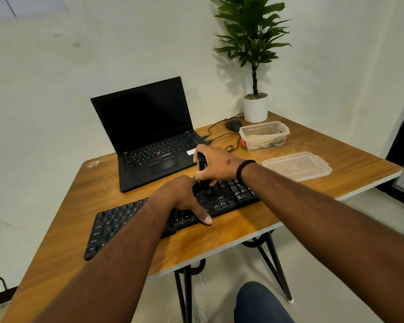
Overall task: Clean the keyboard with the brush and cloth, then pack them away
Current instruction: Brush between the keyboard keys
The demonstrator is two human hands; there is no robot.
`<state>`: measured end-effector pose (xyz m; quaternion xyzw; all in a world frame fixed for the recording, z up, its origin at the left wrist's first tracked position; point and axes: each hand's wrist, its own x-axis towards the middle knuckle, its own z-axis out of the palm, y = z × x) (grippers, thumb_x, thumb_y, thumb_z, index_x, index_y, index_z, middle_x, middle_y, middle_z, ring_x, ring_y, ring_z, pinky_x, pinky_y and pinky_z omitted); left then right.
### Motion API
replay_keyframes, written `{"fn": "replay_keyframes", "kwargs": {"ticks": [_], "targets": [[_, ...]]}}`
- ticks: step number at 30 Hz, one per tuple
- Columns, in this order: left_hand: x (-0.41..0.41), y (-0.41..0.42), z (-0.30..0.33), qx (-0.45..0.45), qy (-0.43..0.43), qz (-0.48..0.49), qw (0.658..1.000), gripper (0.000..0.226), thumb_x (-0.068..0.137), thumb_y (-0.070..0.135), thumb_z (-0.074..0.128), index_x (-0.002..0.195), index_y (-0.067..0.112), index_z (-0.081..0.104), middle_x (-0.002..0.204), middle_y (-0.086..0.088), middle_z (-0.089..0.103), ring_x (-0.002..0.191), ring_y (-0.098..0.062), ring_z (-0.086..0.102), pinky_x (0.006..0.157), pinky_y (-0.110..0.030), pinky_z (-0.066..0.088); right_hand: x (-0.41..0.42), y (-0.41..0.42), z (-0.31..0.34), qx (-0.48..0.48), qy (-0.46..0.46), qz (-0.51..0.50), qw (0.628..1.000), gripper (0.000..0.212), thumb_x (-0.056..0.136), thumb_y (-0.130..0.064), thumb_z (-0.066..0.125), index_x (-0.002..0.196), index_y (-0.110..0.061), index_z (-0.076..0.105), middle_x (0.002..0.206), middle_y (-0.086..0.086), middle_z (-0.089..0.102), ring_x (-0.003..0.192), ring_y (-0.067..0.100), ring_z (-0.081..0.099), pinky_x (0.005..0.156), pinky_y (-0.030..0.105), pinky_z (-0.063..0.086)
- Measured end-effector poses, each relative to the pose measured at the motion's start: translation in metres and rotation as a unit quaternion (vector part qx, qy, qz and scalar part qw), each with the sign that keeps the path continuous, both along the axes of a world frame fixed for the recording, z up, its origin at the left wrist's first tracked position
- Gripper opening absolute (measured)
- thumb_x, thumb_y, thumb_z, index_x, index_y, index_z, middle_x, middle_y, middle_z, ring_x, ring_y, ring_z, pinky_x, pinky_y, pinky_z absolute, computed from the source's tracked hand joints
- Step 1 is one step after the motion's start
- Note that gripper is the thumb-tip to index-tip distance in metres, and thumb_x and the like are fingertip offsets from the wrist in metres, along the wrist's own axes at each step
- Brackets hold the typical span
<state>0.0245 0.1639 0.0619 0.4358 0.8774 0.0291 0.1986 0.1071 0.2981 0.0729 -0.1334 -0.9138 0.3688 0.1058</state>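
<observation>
A black brush [202, 176] is held upright in the clenched right hand [216, 165], its lower end set on the keys of the black keyboard [117, 223]. The keyboard is steadied by the left hand [181, 198], laid flat and released, gripping nothing. The keyboard lies slantwise near the front edge of the bench [231, 234] (bare wood is left at the right). One clear container [264, 135] with a cloth [265, 142], one lid [296, 166] and one laptop [149, 134] are counted.
</observation>
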Motion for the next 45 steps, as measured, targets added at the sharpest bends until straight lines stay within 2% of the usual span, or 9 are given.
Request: {"fn": "replay_keyframes", "kwargs": {"ticks": [9,14,20,24,30,35,38,43,45], "targets": [[-0.003,-0.001,-0.003,0.012,-0.016,-0.001,1.0,0.125,0.042,0.056,0.097,0.149,0.022,0.041,0.146,0.002,0.051,0.131,-0.023,0.049,0.105,-0.039,0.046,-0.01,-0.008,0.0,0.103,0.007,-0.065,0.993,0.039,0.083,-0.041,0.073,0.1,-0.012,0.053,0.085,0.007,0.067,0.057,0.017,0.067,0.045,0.026,0.051],[-0.001,-0.002,-0.001,0.013,0.005,-0.016,1.0,0.135,0.043,0.06,0.095,0.156,0.02,0.033,0.155,-0.001,0.042,0.138,-0.026,0.043,0.109,-0.044,0.043,0.0,0.002,0.003,0.277,-0.025,-0.236,0.931,0.046,0.081,-0.062,0.063,0.084,-0.017,0.057,0.081,0.0,0.059,0.076,0.02,0.057,0.061,0.031,0.043],[-0.003,-0.005,-0.005,0.017,-0.004,-0.001,1.0,0.128,0.044,0.059,0.095,0.15,0.016,0.036,0.149,-0.003,0.048,0.132,-0.025,0.049,0.104,-0.04,0.047,-0.013,-0.023,-0.007,0.234,0.03,-0.217,0.947,0.046,0.081,-0.064,0.06,0.077,-0.018,0.057,0.072,-0.001,0.057,0.071,0.019,0.056,0.056,0.03,0.04],[-0.005,-0.011,-0.011,0.037,-0.007,-0.01,0.999,0.125,0.048,0.062,0.092,0.151,0.017,0.036,0.152,0.0,0.042,0.133,-0.023,0.045,0.107,-0.042,0.045,-0.01,-0.014,-0.011,0.207,0.038,-0.203,0.956,0.045,0.082,-0.062,0.058,0.089,-0.017,0.06,0.081,-0.001,0.061,0.078,0.019,0.06,0.06,0.031,0.046],[-0.009,-0.013,-0.014,0.047,-0.011,-0.028,0.998,0.134,0.047,0.068,0.089,0.157,0.022,0.029,0.157,0.003,0.036,0.14,-0.021,0.037,0.113,-0.043,0.037,0.003,-0.002,-0.006,0.318,-0.007,-0.277,0.907,0.043,0.086,-0.058,0.054,0.101,-0.019,0.064,0.088,0.002,0.061,0.077,0.021,0.052,0.062,0.03,0.043],[-0.006,-0.015,-0.012,0.052,-0.025,-0.013,0.998,0.129,0.051,0.061,0.091,0.157,0.02,0.028,0.161,0.0,0.033,0.145,-0.023,0.035,0.115,-0.043,0.036,-0.006,-0.025,-0.014,0.292,0.05,-0.191,0.936,0.038,0.083,-0.061,0.056,0.087,-0.024,0.048,0.081,-0.004,0.053,0.076,0.017,0.051,0.059,0.031,0.038],[-0.008,-0.017,-0.014,0.044,-0.02,-0.022,0.999,0.138,0.041,0.074,0.087,0.156,0.024,0.029,0.159,0.003,0.034,0.141,-0.022,0.038,0.113,-0.046,0.038,0.007,-0.011,-0.007,0.208,0.03,-0.177,0.962,0.037,0.08,-0.06,0.06,0.086,-0.025,0.052,0.083,-0.005,0.058,0.081,0.018,0.058,0.059,0.03,0.04],[-0.01,-0.016,-0.013,0.05,-0.023,-0.028,0.998,0.148,0.024,0.084,0.077,0.153,0.026,0.035,0.151,0.007,0.041,0.134,-0.019,0.043,0.11,-0.044,0.041,0.032,0.002,0.0,0.283,-0.021,-0.259,0.923,0.036,0.084,-0.057,0.057,0.087,-0.022,0.051,0.082,-0.002,0.054,0.08,0.021,0.054,0.062,0.03,0.039],[-0.009,-0.016,-0.014,0.052,-0.033,-0.024,0.998,0.142,0.029,0.079,0.083,0.152,0.026,0.036,0.152,0.006,0.042,0.135,-0.02,0.043,0.11,-0.045,0.041,0.025,-0.014,-0.006,0.256,0.007,-0.222,0.941,0.038,0.083,-0.061,0.057,0.086,-0.023,0.053,0.079,-0.004,0.057,0.077,0.017,0.056,0.057,0.028,0.04]]}}
